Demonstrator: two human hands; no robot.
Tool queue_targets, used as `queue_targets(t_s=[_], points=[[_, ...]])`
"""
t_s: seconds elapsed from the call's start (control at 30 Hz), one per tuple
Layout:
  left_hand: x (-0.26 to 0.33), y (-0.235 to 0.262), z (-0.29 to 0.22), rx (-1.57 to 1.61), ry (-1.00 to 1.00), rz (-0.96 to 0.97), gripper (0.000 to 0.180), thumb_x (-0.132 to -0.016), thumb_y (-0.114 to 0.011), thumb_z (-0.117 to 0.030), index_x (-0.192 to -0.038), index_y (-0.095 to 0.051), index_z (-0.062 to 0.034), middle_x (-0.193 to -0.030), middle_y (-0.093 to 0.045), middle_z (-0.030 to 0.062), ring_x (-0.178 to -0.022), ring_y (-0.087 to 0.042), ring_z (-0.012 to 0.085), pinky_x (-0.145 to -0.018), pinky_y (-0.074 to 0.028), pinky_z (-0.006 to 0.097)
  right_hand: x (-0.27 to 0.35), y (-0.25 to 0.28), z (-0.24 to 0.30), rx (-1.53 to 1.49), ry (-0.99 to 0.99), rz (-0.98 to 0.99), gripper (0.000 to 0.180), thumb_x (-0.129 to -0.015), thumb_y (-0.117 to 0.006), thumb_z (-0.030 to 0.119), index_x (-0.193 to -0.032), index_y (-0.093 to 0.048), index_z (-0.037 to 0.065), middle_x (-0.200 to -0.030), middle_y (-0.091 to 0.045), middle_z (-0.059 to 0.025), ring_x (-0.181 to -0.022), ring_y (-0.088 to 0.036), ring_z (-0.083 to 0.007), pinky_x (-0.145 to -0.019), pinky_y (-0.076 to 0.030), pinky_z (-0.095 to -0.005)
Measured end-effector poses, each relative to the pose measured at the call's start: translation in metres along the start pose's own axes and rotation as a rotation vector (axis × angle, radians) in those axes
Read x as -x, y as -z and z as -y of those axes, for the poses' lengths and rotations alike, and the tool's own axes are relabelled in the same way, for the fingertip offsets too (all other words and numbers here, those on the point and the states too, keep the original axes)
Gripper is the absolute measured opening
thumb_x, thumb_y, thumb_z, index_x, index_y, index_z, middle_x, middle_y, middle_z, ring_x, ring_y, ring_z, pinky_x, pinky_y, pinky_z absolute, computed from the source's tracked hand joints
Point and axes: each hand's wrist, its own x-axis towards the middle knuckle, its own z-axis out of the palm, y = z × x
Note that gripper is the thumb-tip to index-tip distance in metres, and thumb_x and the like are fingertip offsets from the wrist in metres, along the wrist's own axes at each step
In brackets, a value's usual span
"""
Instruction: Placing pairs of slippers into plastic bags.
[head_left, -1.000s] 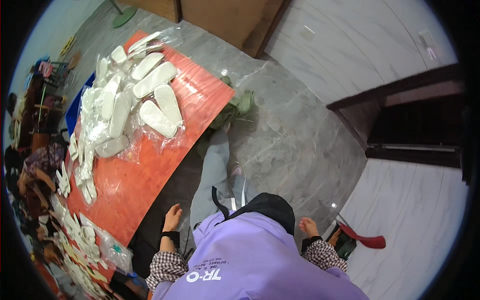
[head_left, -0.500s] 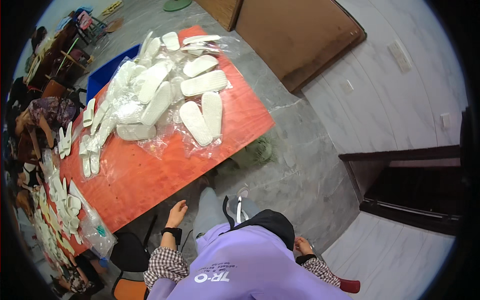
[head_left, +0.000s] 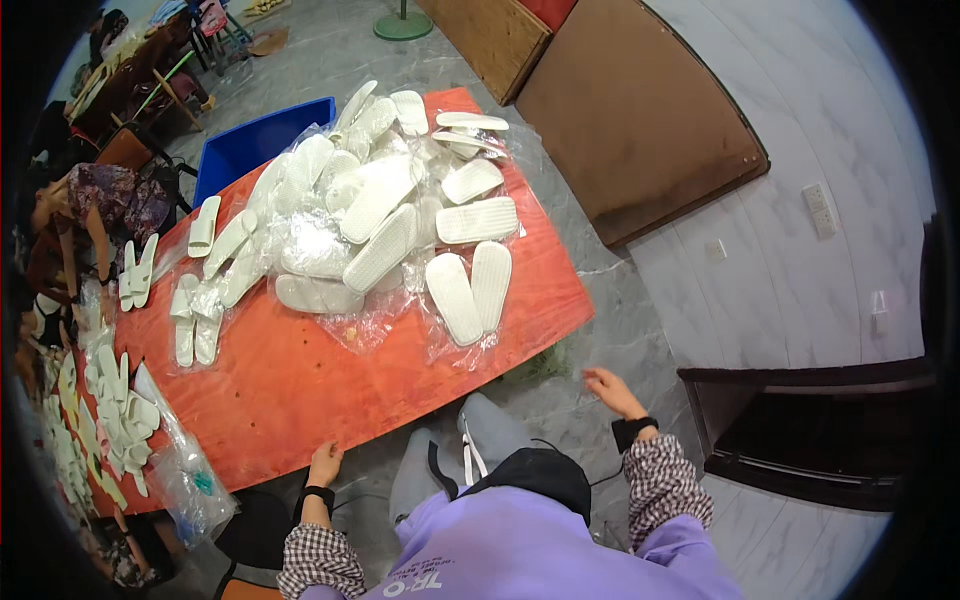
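Observation:
My left hand (head_left: 325,465) is at the near edge of the red table (head_left: 330,400), its fingers loosely bent with nothing in them. Off the table's right corner, my right hand (head_left: 612,390) hangs over the floor, empty, with the fingers partly spread. A heap of white slippers (head_left: 385,200) in clear plastic bags covers the table's middle and far part. Closest to my right hand on the tabletop is a bagged pair of slippers (head_left: 468,295), soles up. Left of the heap lies another pair of slippers (head_left: 197,325).
A blue bin (head_left: 255,140) stands behind the table. More slippers (head_left: 125,410) and a clear plastic bag (head_left: 190,480) lie at the left end, near other people, one in a patterned top (head_left: 120,205). A brown board (head_left: 620,110) leans on the wall; a chair (head_left: 255,525) is at lower left.
I have come closer to the table and turned a little. My right hand has risen from beside my body and reached forward; my left hand has moved to the table edge.

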Motion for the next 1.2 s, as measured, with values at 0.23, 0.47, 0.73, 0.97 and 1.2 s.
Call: queue_targets(t_s=[0.23,0.47,0.73,0.97,1.2], points=[[-0.094,0.025,-0.122,-0.146,-0.296,-0.055,0.053,-0.085,-0.067,-0.022,-0.131,-0.052,-0.0017,-0.130,-0.052,0.0245,-0.122,-0.048,0.0392,-0.102,-0.040,0.045,-0.194,0.047,0.097,0.091,0.139,-0.069,0.044,-0.091,-0.057,0.015,-0.133,-0.053,0.003,-0.130,-0.058,-0.0154,-0.112,-0.059,-0.0246,-0.095,-0.047,-0.0345],[-0.194,0.044,-0.390,-0.517,-0.503,-0.374,0.091,-0.071,-0.080,-0.026,-0.149,-0.034,-0.0197,-0.157,-0.016,0.0213,-0.144,-0.013,0.0485,-0.108,-0.015,0.072,-0.428,0.072,0.171,0.533,0.494,-0.301,0.080,-0.075,-0.070,0.015,-0.148,-0.036,0.013,-0.154,-0.028,-0.0198,-0.139,-0.028,-0.0440,-0.111,-0.032,-0.0511],[-0.338,0.075,-0.459,-0.673,-0.308,-0.290,0.118,-0.057,-0.089,-0.041,-0.152,-0.020,-0.0401,-0.157,-0.009,0.0265,-0.142,-0.009,0.0538,-0.101,-0.015,0.079,-0.558,0.020,0.272,0.814,0.307,-0.128,0.096,-0.071,-0.073,0.026,-0.154,-0.024,0.026,-0.158,-0.017,-0.0202,-0.143,-0.020,-0.0472,-0.113,-0.025,-0.0590],[-0.354,0.052,-0.419,-0.513,-0.425,-0.293,0.110,-0.061,-0.086,-0.038,-0.151,-0.024,-0.0399,-0.151,-0.021,0.0270,-0.135,-0.024,0.0526,-0.097,-0.025,0.078,-0.559,-0.028,0.206,0.493,0.668,-0.231,0.040,-0.090,-0.047,0.013,-0.127,-0.062,0.016,-0.127,-0.058,-0.0215,-0.114,-0.057,-0.0395,-0.097,-0.047,-0.0440],[-0.312,0.049,-0.312,-0.492,-0.299,-0.306,0.098,-0.067,-0.081,-0.025,-0.149,-0.031,-0.0420,-0.144,-0.032,0.0215,-0.130,-0.032,0.0449,-0.097,-0.029,0.072,-0.501,-0.123,0.254,0.602,0.718,0.080,0.032,-0.087,-0.051,0.013,-0.115,-0.067,0.011,-0.112,-0.067,-0.0166,-0.098,-0.063,-0.0376,-0.087,-0.050,-0.0439]])
